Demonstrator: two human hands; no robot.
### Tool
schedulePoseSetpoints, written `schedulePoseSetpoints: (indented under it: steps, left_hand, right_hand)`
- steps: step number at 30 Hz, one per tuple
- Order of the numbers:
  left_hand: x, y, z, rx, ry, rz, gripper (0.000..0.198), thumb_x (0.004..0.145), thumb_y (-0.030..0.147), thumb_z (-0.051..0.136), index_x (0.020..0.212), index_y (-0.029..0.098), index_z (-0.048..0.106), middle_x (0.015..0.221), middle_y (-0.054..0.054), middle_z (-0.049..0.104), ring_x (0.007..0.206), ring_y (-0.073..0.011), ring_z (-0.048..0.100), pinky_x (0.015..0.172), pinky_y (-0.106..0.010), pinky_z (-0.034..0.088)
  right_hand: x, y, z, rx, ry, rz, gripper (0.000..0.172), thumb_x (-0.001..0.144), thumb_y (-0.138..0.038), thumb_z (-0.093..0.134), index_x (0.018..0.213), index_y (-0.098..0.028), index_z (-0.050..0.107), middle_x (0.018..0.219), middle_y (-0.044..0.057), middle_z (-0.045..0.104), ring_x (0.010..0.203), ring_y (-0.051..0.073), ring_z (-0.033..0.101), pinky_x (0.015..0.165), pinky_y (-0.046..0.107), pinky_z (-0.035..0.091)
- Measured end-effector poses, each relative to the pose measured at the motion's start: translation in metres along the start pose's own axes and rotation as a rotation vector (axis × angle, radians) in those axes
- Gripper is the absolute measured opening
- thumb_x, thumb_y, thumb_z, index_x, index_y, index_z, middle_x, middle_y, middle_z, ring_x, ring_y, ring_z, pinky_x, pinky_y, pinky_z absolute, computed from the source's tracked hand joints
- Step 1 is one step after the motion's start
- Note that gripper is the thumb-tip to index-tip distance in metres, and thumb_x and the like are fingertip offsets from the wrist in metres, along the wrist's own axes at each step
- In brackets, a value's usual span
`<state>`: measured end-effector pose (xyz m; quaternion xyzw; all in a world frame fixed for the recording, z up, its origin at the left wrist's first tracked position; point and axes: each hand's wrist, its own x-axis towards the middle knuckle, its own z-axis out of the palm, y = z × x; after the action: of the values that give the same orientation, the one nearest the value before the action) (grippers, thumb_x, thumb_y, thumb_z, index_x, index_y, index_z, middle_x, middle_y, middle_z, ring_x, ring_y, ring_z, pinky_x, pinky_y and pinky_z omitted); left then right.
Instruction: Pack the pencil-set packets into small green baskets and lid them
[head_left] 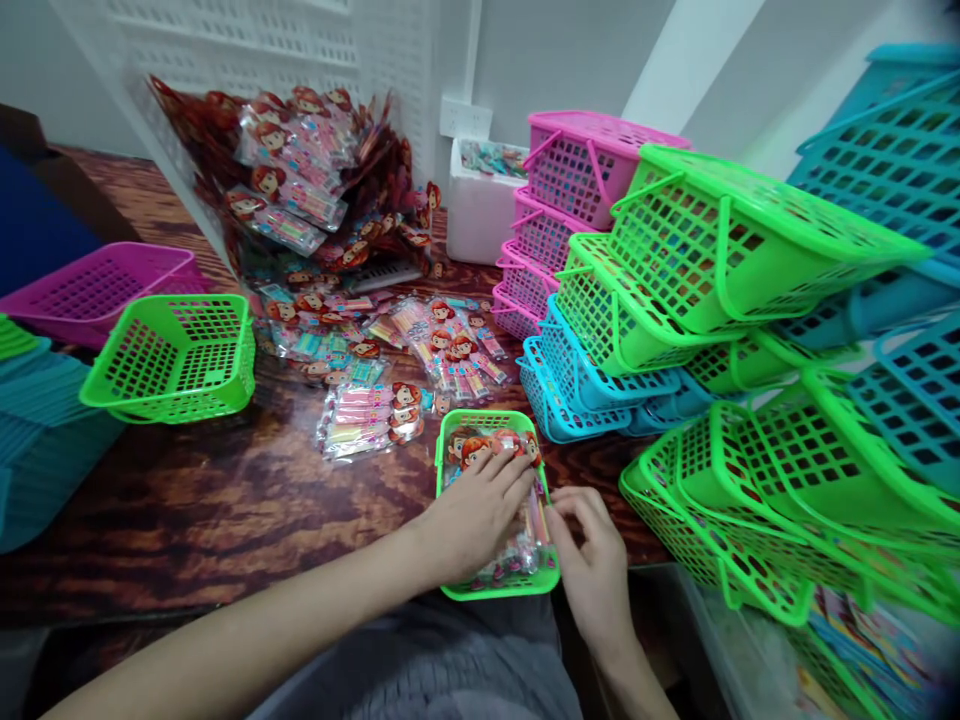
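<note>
A small green plastic basket (499, 593) stands at the front edge of the table, filled with clear packets (536, 525) printed with red-haired cartoon figures. My left hand (480, 510) lies flat across these packets, fingers stretched out toward the far right corner. At the basket's right rim is my right hand (596, 555), its thumb and curled forefinger closed on the edge. Just beyond the basket, a bundle of similar packets (367, 420) rests on the table, and more loose packets (454, 350) are spread behind it.
A large clear bag (300, 180) bulges with packets at the back. Left are an open green basket (172, 380), a magenta basket (112, 285) and stacked blue baskets (45, 430). Tall stacks of pink (570, 170), green (750, 240) and blue baskets crowd the right. A white box (480, 205) stands behind.
</note>
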<state>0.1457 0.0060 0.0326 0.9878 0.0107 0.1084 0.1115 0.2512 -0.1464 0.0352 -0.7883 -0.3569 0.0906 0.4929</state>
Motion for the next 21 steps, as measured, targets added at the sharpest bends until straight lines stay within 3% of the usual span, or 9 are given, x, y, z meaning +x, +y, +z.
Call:
schedulePoseSetpoints:
  steps: [5,12,17,21]
  left_hand:
    - [-0.003,0.000,-0.004,0.065,0.057,-0.024,0.040,0.100,0.036,0.051,0.130,0.010,0.055,0.143,-0.016,0.053,0.138,-0.0315,0.043,0.118,-0.048,0.024]
    - [-0.001,0.002,-0.004,0.112,0.073,0.003,0.037,0.102,0.034,0.046,0.126,0.009,0.058,0.138,-0.016,0.057,0.132,-0.0316,0.049,0.117,-0.049,0.025]
    - [-0.004,0.003,-0.011,0.131,0.071,0.049,0.057,0.099,0.024,0.048,0.153,0.017,0.032,0.162,-0.016,0.026,0.144,-0.0315,0.035,0.117,-0.050,0.024]
    - [-0.004,0.003,-0.009,0.167,0.000,0.066,0.057,0.096,0.025,0.046,0.151,0.013,0.035,0.166,-0.012,0.017,0.145,-0.0347,0.032,0.118,-0.055,0.019]
  right_hand:
    - [0.000,0.015,0.002,0.283,0.067,0.196,0.028,0.085,-0.042,0.068,0.069,-0.020,0.061,0.090,0.004,0.064,0.089,0.020,0.059,0.080,0.031,0.046]
    - [-0.003,0.001,0.003,0.355,0.239,0.259,0.028,0.083,-0.046,0.070,0.082,-0.018,0.068,0.097,0.007,0.072,0.092,0.022,0.064,0.084,0.034,0.049]
    - [0.001,-0.002,0.002,0.358,0.297,0.261,0.030,0.083,-0.046,0.071,0.087,-0.017,0.067,0.086,0.004,0.073,0.076,0.018,0.064,0.073,0.031,0.051]
    - [0.001,-0.018,-0.004,0.457,0.441,0.220,0.026,0.085,-0.042,0.071,0.092,-0.017,0.066,0.102,0.009,0.075,0.090,0.023,0.069,0.082,0.038,0.054]
